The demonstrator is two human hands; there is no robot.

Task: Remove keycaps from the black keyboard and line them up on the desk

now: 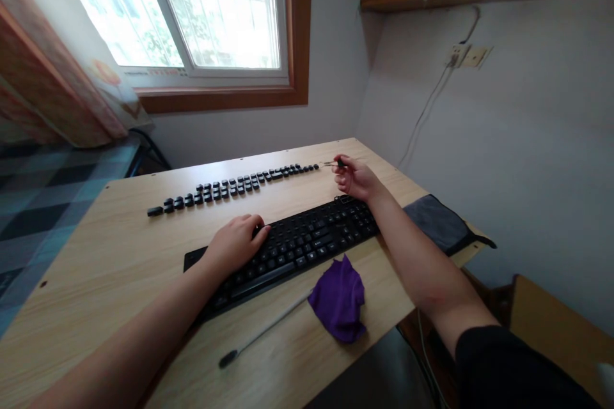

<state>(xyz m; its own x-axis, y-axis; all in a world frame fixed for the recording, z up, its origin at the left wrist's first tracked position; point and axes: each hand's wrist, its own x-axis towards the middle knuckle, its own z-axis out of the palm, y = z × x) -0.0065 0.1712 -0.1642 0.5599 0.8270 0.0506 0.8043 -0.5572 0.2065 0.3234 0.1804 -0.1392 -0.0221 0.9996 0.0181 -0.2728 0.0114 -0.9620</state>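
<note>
A black keyboard (307, 236) lies slantwise on the wooden table, with its upper rows stripped of many keycaps. Curled over its far edge on the left side is my left hand (237, 239), thumb resting on top. My right hand (355, 177) is raised past the keyboard's far right end, closed on a thin wire keycap puller (330, 163) that points left. Close to the puller's tip, loose black keycaps (230, 188) stand in long rows on the table. My fingers partly hide the puller's dark end.
Near the table's front edge lie a purple cloth (339, 300) and a thin brush (268, 332) with a dark tip. A grey pouch (439, 223) rests at the right edge, beside the wall. The window (211, 6) is behind the table.
</note>
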